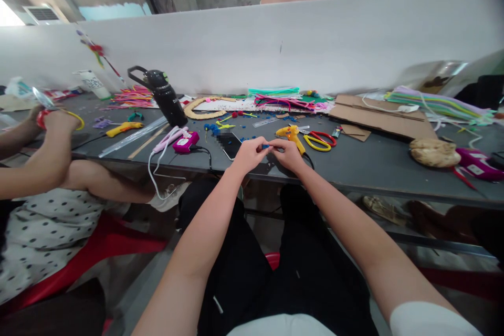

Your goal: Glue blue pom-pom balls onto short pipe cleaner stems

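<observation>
At frame centre, the left hand point(252, 153) and right hand point(286, 154) pinch a small blue piece point(265, 146). A yellow glue gun point(290, 132) lies right of centre.

Soft, diffuse light covers the tabletop point(374, 168); shadow deepens below its near edge; glare whitens beyond its far left corner; lens distortion stretches both ends.

Forward and down from the head

The single camera sits on the wearer's head, its field wide. Nearest, at bottom, are the black trousers point(326, 257); farther out, near mid-frame, the left hand point(251, 152) and right hand point(288, 155). Beyond, the grey tabletop point(366, 168) crosses the view, backed by the white partition point(220, 47). A co-worker's polka-dot garment point(47, 236) enters at left.
</observation>
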Tool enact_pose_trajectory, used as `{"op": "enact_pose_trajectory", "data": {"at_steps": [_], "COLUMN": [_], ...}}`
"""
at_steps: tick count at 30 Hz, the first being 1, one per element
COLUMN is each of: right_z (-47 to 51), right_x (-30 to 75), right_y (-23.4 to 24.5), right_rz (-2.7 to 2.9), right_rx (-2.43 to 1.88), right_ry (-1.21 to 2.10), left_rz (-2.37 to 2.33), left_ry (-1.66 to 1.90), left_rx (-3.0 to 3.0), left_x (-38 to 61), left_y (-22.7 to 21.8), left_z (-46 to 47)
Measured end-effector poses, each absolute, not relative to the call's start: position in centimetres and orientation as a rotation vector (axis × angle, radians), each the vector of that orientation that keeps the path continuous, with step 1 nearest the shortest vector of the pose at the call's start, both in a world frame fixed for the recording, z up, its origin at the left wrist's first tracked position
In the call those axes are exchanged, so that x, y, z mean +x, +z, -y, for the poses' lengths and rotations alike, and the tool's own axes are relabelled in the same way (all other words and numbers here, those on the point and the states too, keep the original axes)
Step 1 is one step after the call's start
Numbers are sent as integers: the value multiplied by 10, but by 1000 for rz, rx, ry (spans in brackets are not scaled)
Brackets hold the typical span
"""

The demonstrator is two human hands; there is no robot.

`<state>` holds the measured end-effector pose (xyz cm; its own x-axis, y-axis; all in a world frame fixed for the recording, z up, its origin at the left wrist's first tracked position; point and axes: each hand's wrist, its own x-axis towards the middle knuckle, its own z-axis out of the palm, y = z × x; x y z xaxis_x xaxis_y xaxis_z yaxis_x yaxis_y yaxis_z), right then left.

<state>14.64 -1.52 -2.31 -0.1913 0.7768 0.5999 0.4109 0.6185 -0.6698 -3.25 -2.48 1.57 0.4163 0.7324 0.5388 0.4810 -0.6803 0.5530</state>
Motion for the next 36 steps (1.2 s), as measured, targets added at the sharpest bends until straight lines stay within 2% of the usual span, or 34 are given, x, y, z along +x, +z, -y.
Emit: {"op": "enact_pose_trajectory", "data": {"at_steps": [15,24,36], "right_z": [14,14,18], "right_x": [144,144,145], "right_y": [-24,-24,-21], "right_rz": [1895,1938,1964], "right_rx": [-922,-901,-963], "right_ry": [315,291,291], "left_rz": [-1166,-974,-984], "left_ry": [1124,1238,1209], "left_rx": [2193,2108,1937], "left_x": [-45,-42,-40], "left_y": [14,15,20], "left_z": [19,19,20]}}
